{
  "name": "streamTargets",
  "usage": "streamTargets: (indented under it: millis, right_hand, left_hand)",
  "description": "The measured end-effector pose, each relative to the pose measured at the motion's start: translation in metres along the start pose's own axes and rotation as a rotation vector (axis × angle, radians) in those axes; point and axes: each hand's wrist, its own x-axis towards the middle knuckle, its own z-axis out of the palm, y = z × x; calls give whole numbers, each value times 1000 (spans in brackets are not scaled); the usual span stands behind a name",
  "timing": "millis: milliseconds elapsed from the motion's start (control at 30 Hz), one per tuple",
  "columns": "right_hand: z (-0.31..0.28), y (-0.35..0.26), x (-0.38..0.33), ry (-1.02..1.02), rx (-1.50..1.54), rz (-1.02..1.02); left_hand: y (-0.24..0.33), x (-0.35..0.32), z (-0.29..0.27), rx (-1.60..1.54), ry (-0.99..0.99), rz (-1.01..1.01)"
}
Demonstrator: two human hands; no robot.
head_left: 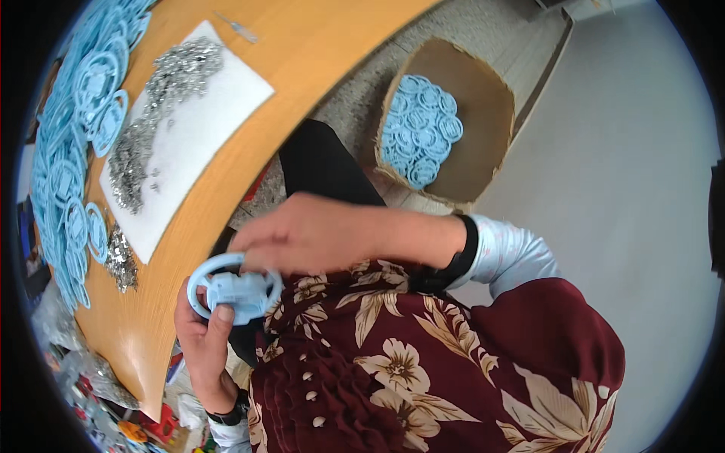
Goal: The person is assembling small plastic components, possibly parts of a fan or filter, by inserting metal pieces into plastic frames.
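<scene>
A light blue plastic toy steering wheel (240, 293) is held just off the table edge, over my lap. My left hand (205, 343) grips it from below and the left, thumb pressed on its front near the hub. Above its upper rim is my right hand (306, 232), with bent fingers blurred by motion. Those fingertips overlap the rim, and whether they pinch anything cannot be made out. On the table, small silvery metal pieces (181, 72) lie heaped along a white sheet (226, 98). A smaller pile of metal pieces (121, 260) sits at the sheet's near left corner.
Many similar blue wheels (64, 181) are piled along the table's left side. A cardboard box (483, 98) on the floor beyond my knee contains more blue wheels (423, 128). A slim tool (236, 28) lies at the table's far end. Plastic bags (98, 374) crowd the lower left.
</scene>
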Motion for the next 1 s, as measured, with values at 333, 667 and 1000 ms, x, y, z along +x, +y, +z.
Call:
streamTargets:
  millis: [333, 667, 1000]
  right_hand:
    - [-93, 229, -263, -57, -1001, 1214]
    - [-54, 281, -239, 65, -848, 1146]
    - [-126, 69, -123, 775, -936, 340]
  left_hand:
    - [-28, 10, 3, 57, 20, -70]
    - [-33, 2, -2, -32, 42, -29]
    - [-6, -5, -34, -210, 11, 8]
